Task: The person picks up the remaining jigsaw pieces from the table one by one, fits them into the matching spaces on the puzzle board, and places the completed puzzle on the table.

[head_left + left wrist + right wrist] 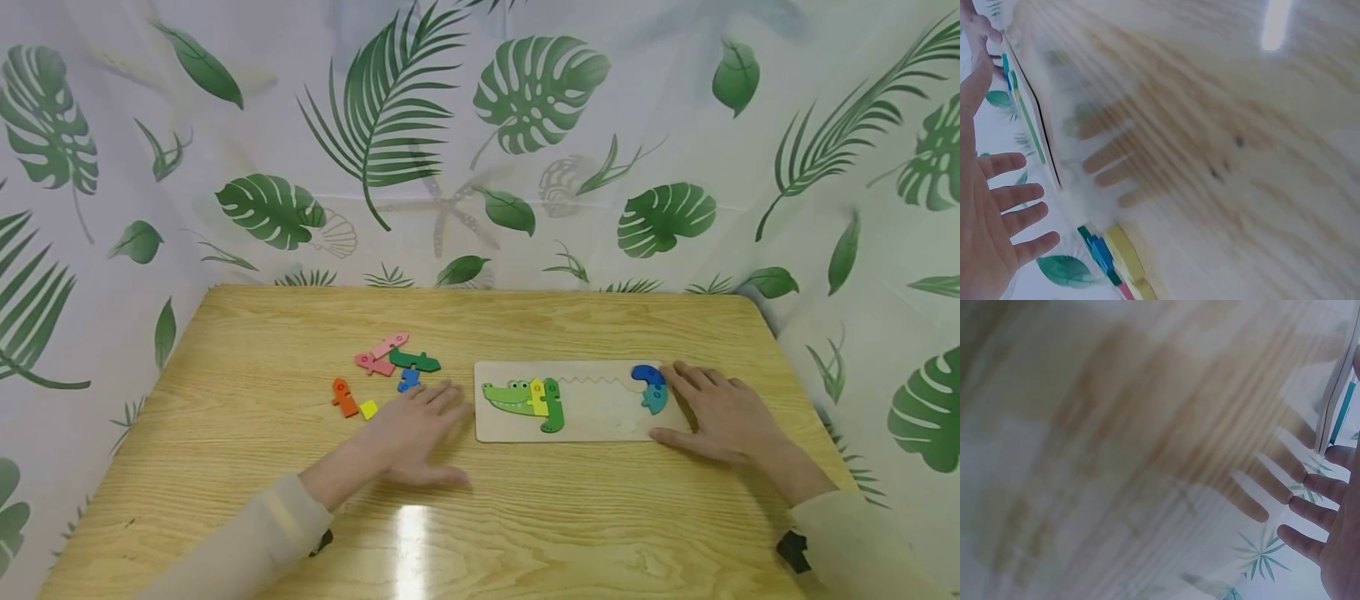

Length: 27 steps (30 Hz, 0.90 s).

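A pale wooden puzzle board (600, 425) lies on the table, bearing a green crocodile head (506, 398), a yellow piece (537, 397) and a green leg piece (553, 408) at its left. Toward its right end sit a dark blue piece (645, 375) and a teal piece (657, 400). My right hand (720, 417) rests at the board's right end, its thumb and fingers spread and straight. Between the board and the loose pieces is my left hand (416, 433), fingers extended with nothing in them. A blue piece (408, 381) shows just beyond its fingers.
Left of the board lie loose puzzle pieces: a dark green one (416, 361), pink ones (375, 364), an orange one (345, 398) and a small yellow one (368, 409). A leaf-printed cloth (480, 258) stands behind and beside the wood-grain table (600, 517).
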{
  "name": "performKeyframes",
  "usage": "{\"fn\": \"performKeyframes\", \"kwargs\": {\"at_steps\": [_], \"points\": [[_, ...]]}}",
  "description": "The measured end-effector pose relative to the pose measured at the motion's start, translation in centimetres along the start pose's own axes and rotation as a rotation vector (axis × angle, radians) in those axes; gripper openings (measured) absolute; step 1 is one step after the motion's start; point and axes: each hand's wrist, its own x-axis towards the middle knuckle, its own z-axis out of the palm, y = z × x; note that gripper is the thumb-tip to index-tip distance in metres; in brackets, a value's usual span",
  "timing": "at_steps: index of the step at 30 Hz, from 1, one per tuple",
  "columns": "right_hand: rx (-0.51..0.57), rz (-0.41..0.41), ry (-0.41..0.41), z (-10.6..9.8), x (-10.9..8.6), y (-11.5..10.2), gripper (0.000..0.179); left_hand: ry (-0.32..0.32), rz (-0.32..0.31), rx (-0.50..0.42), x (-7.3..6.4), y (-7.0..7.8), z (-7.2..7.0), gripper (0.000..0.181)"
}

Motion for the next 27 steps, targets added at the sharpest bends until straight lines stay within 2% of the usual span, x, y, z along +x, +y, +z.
{"fn": "performKeyframes", "kwargs": {"at_steps": [6,13,19,27], "points": [[-0.006,-0.001,0.005,0.2,0.1,0.2,0.110,0.052,-0.013,-0.009,-1.3,-1.2,-0.4,0.098],[-0.006,0.001,-0.001,0.0,0.2,0.0,0.110,0.074,-0.051,-0.037,-3.1,-2.3,-1.0,0.094],[-0.004,0.000,0.001,-0.1,0.1,-0.1,0.110,0.123,-0.052,-0.013,-4.5,-3.4,-0.4,0.090],[-0.002,0.006,-0.006,0.0,0.0,-0.1,0.109,0.137,-0.078,-0.019,-6.1,-4.3,0.5,0.091]]}}
